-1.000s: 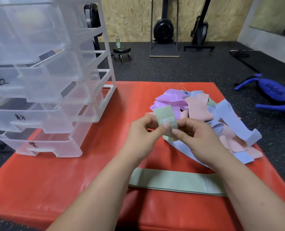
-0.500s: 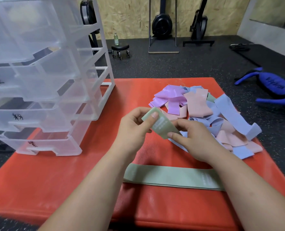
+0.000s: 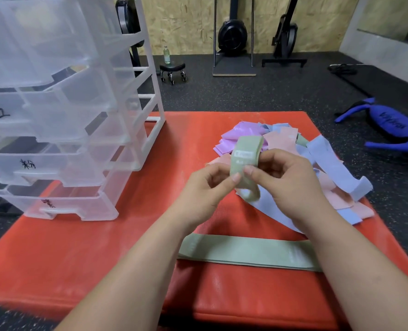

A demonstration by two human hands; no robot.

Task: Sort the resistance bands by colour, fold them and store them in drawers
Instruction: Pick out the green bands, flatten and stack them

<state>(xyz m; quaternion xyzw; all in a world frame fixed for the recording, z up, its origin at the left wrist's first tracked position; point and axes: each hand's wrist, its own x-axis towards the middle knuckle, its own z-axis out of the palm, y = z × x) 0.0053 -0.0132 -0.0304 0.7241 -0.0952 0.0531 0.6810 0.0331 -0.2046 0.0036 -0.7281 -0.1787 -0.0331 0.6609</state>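
Note:
Both hands hold a folded green resistance band [image 3: 246, 161] upright above the red mat [image 3: 107, 247]. My left hand [image 3: 207, 187] pinches its lower left edge, and my right hand [image 3: 286, 177] pinches it from the right. A second green band [image 3: 246, 252] lies flat and unfolded near the mat's front, partly under my forearms. Behind my hands is a loose pile of purple, pink and blue bands [image 3: 291, 149]. A clear plastic drawer unit [image 3: 62, 130] with handwritten labels stands at the mat's left, its drawers pulled partly out.
Dark rubber gym floor surrounds the mat. A blue padded item [image 3: 389, 125] lies on the floor at the right. A small wheeled stool with a bottle [image 3: 173, 68] and exercise machines [image 3: 234, 39] stand by the far wooden wall.
The folded green band has turned from tilted to upright and now stands longer between my hands. My view has shifted slightly; the pile and flat band have stayed put.

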